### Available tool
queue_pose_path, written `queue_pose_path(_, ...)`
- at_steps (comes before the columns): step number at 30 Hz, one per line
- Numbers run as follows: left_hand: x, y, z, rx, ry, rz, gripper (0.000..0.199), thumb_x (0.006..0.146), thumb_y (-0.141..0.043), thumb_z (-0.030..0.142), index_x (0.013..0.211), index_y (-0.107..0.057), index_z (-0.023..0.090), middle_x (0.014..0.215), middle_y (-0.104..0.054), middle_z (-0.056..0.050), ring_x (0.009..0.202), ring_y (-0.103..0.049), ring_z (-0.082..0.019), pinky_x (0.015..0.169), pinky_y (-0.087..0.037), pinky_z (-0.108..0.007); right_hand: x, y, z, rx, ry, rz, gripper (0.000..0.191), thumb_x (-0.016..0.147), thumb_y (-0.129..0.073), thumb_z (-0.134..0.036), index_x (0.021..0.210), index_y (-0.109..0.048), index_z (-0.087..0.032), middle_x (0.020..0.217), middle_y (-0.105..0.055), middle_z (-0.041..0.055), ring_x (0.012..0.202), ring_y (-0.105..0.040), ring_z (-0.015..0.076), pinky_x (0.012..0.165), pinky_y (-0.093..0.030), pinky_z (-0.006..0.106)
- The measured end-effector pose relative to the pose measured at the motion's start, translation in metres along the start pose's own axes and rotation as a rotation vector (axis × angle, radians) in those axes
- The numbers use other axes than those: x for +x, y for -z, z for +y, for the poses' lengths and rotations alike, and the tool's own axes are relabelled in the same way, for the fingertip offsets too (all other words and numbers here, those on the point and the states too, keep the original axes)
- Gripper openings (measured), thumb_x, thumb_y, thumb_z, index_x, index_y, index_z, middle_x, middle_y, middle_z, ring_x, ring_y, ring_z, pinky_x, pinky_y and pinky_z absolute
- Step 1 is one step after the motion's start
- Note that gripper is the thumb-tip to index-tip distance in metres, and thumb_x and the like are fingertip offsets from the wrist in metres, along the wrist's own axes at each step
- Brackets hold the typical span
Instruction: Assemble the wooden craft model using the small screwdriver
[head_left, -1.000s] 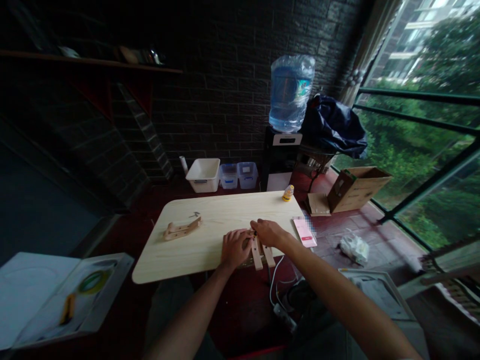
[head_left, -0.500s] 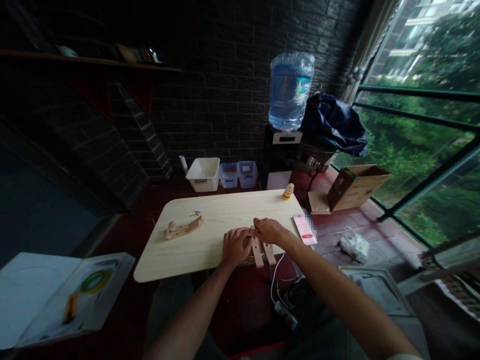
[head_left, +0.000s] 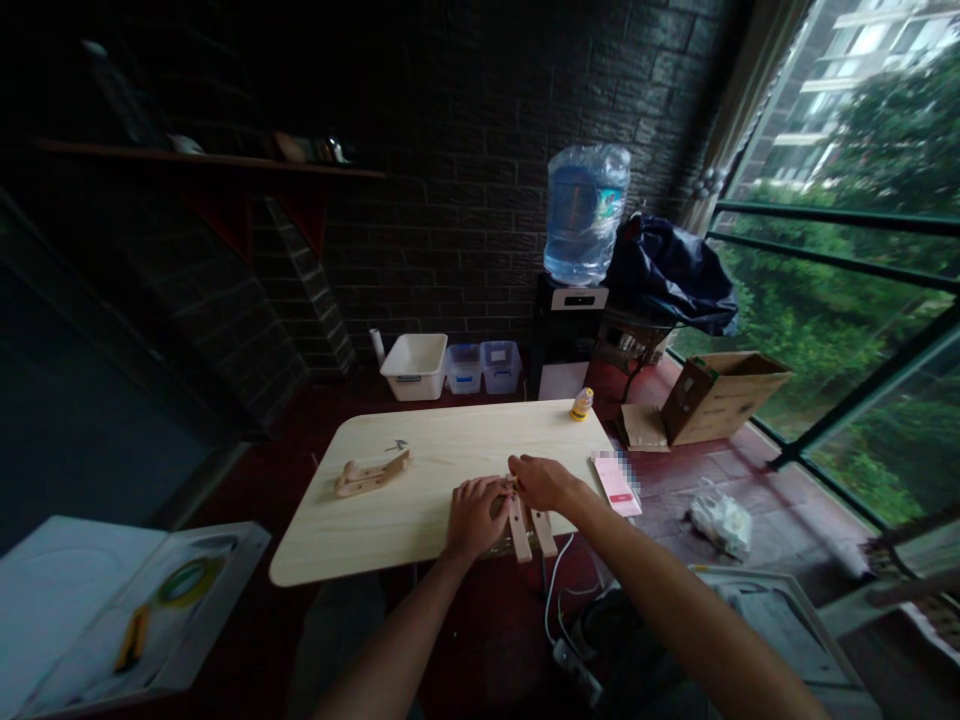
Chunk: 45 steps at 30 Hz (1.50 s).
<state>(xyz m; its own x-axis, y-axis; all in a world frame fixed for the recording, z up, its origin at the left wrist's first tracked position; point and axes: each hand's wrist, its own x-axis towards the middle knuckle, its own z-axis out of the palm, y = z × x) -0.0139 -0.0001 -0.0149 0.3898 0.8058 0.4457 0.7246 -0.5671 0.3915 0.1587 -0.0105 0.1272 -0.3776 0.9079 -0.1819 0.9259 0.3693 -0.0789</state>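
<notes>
curling left hand (head_left: 472, 518) and right hand (head_left: 543, 483) close together at the far ends of two wooden bars (head_left: 520, 535), laid jutting past the near edge of the table (head_left: 442, 430); cannot tell whether gripping anything with either. can also see another wooden part (head_left: 373, 476) at the left, small metal pieces (head_left: 398, 444) just beyond, and a phone (head_left: 619, 487) at the right edge.

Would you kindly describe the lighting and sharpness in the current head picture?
Head view: daylight enters through the green-framed glass window at right; the dark brick wall lies in shadow toward upper left; glints mark the plastic-wrapped blue water bottle; picture edges look stretched; fine detail between the bare left hand and bare right hand is too soft to read.
</notes>
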Motion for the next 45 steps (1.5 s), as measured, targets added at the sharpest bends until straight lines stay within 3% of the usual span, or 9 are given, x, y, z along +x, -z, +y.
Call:
queue_pose_path(9,0.001,-0.002,0.001,-0.013,0.024,-0.002,0.020,0.090,-0.062,0.031,0.108,-0.070,0.034,0.124,-0.068,-0.003,0.120,-0.056,-0.026,0.108,-0.039,-0.049,0.002,-0.007,-0.004,0.006,-0.040,0.011,0.030,0.099,-0.048,-0.021,0.128,-0.049,-0.013,0.118,-0.069,0.0189,0.106,-0.071,0.0257,0.084,-0.054,0.032)
queue_pose_path(15,0.001,-0.002,-0.001,-0.003,0.003,-0.015,0.017,0.093,-0.057,0.031,0.104,-0.069,0.034,0.126,-0.067,-0.001,0.122,-0.055,-0.025,0.107,-0.039,-0.047,0.006,-0.004,-0.007,-0.053,-0.127,0.003,0.033,0.103,-0.046,-0.033,0.127,-0.051,-0.011,0.111,-0.072,0.0216,0.102,-0.073,0.0291,0.081,-0.055,0.035)
queue_pose_path(22,0.001,-0.002,-0.001,-0.010,-0.007,-0.005,0.018,0.090,-0.059,0.030,0.105,-0.068,0.033,0.127,-0.067,-0.002,0.122,-0.055,-0.026,0.108,-0.039,-0.047,0.003,-0.001,-0.002,-0.032,-0.041,-0.002,0.033,0.102,-0.047,-0.035,0.128,-0.052,-0.015,0.113,-0.073,0.0183,0.104,-0.072,0.0290,0.081,-0.055,0.036)
queue_pose_path(29,0.002,-0.002,0.001,-0.008,0.014,-0.018,0.016,0.089,-0.060,0.030,0.103,-0.068,0.032,0.126,-0.067,-0.002,0.121,-0.055,-0.026,0.107,-0.039,-0.047,0.006,-0.007,-0.008,-0.027,-0.154,-0.001,0.033,0.103,-0.047,-0.035,0.126,-0.053,-0.011,0.112,-0.072,0.0207,0.102,-0.072,0.0299,0.080,-0.055,0.037)
queue_pose_path(36,0.001,-0.003,0.000,-0.003,0.010,-0.019,0.016,0.091,-0.060,0.031,0.104,-0.068,0.032,0.128,-0.066,-0.001,0.123,-0.054,-0.025,0.108,-0.038,-0.046,0.002,-0.004,-0.004,-0.018,-0.059,-0.009,0.030,0.101,-0.048,-0.032,0.127,-0.054,-0.018,0.116,-0.072,0.0160,0.106,-0.071,0.0270,0.083,-0.054,0.034)
queue_pose_path(45,0.001,-0.004,0.001,-0.002,0.011,-0.020,0.017,0.089,-0.061,0.030,0.105,-0.068,0.032,0.127,-0.067,-0.002,0.123,-0.055,-0.025,0.107,-0.039,-0.046,0.008,-0.011,-0.001,0.004,-0.122,-0.033,0.031,0.102,-0.049,-0.035,0.124,-0.058,-0.015,0.113,-0.073,0.0192,0.106,-0.071,0.0276,0.084,-0.053,0.034)
